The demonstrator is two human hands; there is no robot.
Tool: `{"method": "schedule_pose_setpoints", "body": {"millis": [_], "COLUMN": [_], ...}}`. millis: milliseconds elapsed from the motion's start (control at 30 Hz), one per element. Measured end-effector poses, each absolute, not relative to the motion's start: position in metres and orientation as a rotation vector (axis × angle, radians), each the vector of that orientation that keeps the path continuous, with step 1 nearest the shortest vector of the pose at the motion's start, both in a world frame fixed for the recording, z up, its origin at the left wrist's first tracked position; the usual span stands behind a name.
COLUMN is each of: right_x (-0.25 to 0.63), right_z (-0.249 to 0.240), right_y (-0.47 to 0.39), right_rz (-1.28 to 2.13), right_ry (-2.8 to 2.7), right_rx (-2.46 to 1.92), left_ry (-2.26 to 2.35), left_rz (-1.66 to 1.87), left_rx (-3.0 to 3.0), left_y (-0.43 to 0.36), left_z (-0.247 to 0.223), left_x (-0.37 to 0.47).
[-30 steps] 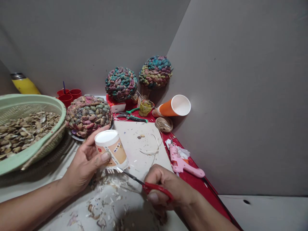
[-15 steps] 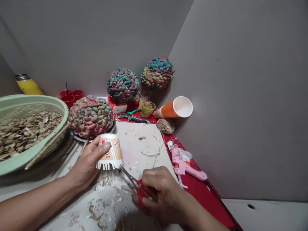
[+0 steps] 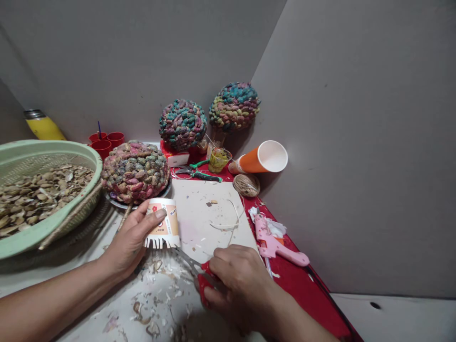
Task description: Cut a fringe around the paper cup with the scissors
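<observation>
A printed paper cup point(image 3: 170, 224) is gripped in my left hand point(image 3: 133, 237), thumb across its printed side. Its lower edge is cut into a fringe of narrow white strips. My right hand point(image 3: 237, 280) is closed round the red handles of a pair of scissors point(image 3: 194, 264), whose blade tips are at the fringe's right end. Paper scraps point(image 3: 156, 299) and shell bits lie scattered below the hands. Just behind my left hand a ball covered in pink and grey nutshells point(image 3: 137, 173) rests in a metal bowl.
On the left stands a green basket point(image 3: 80, 145) of shells. Two coloured shell balls point(image 3: 183, 124), green-handled pliers point(image 3: 206, 177), orange paper cups point(image 3: 249, 163) and a twine roll point(image 3: 246, 185) sit at the back. A pink glue gun point(image 3: 281, 249) lies right, beside a grey wall point(image 3: 356, 142).
The scissors have shifted slightly left, their tips now meeting the cup's cut edge. My left hand still holds the cup in nearly the same place.
</observation>
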State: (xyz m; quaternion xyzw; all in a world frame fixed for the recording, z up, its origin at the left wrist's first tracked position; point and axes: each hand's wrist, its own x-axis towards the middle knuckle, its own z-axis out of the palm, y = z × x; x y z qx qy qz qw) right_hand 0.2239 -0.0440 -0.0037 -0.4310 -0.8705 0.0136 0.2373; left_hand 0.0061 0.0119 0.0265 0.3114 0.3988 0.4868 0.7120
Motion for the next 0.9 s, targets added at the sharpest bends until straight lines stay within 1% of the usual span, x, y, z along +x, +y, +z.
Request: {"method": "schedule_pose_setpoints", "body": {"millis": [667,900], "right_x": [0.2222,0.2216], "right_z": [-0.0055,-0.0055], "right_y": [-0.0434,-0.0443], "right_rz": [0.071,0.048], "right_ry": [-2.428,-2.438], "right_rx": [-1.23,-1.154], "left_ry": [0.926,0.942], "left_rz": [0.977,0.967], "left_rx": [0.809,0.786], "left_y": [0.0108,0.0081], "left_z": [0.0175,0.0193], "left_x": [0.0057,0.0084]}}
